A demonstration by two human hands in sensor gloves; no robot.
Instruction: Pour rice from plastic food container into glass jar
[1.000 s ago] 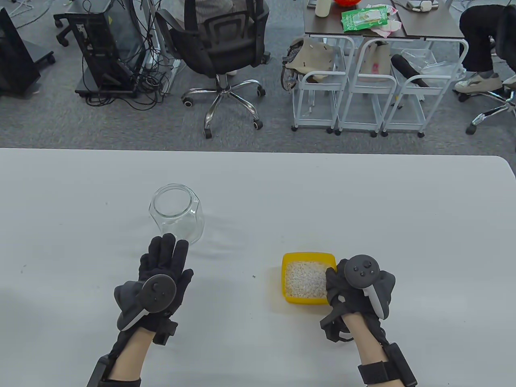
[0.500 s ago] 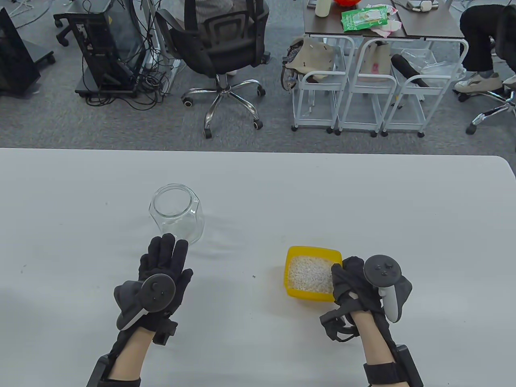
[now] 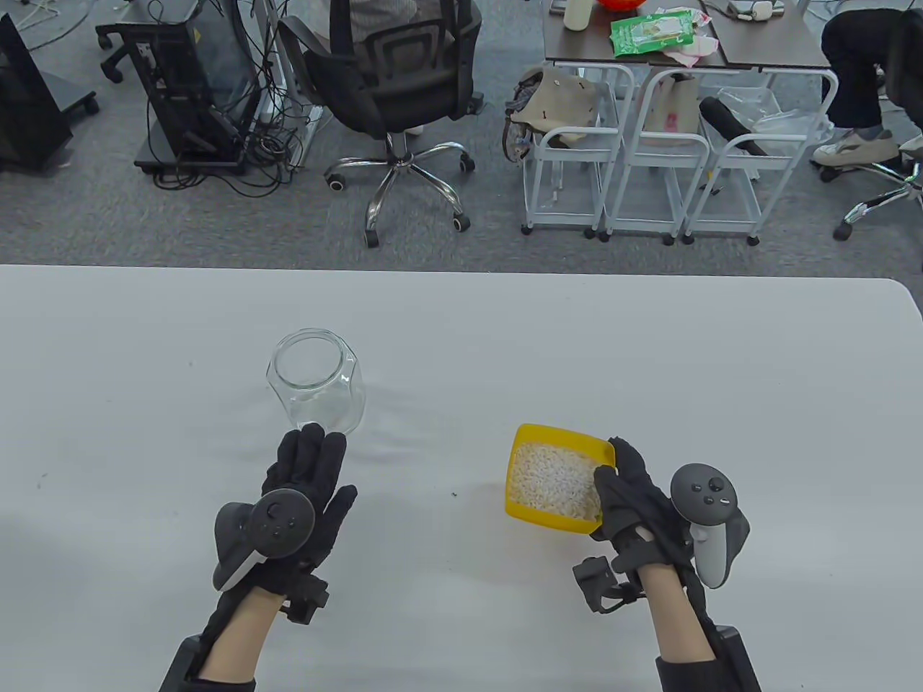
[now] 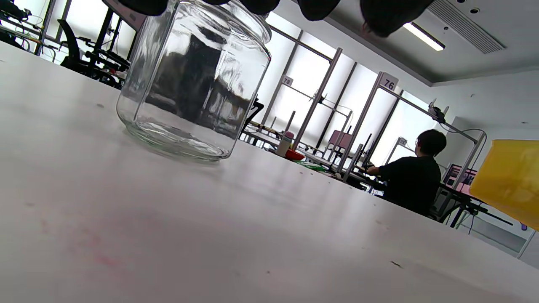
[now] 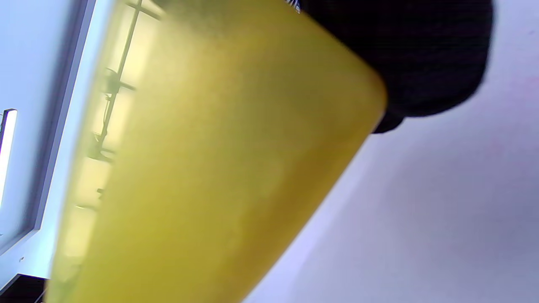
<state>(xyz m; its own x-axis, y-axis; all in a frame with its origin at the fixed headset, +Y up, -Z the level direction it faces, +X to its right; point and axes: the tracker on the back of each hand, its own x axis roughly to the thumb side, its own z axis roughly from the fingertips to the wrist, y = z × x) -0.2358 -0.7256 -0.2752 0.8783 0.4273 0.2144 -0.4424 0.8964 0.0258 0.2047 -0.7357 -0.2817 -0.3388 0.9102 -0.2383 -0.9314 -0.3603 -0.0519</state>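
Table view: we are gripping the yellow container (image 3: pixel 559 472) of rice (image 3: pixel 551 479) with our right hand (image 3: pixel 638 512), raised off the surface (image 3: pixel 649 346); our left hand (image 3: pixel 299 497), fingers extended, is reaching just short of the glass jar (image 3: pixel 317 380).

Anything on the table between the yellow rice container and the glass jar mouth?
Nothing visible. The yellow container, held by the right hand, has bare table between it and the glass jar. The left hand sits at the jar's near side, off that path.

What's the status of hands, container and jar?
Right hand grips yellow container, rice inside. Left hand open by empty glass jar. Path between looks clear.
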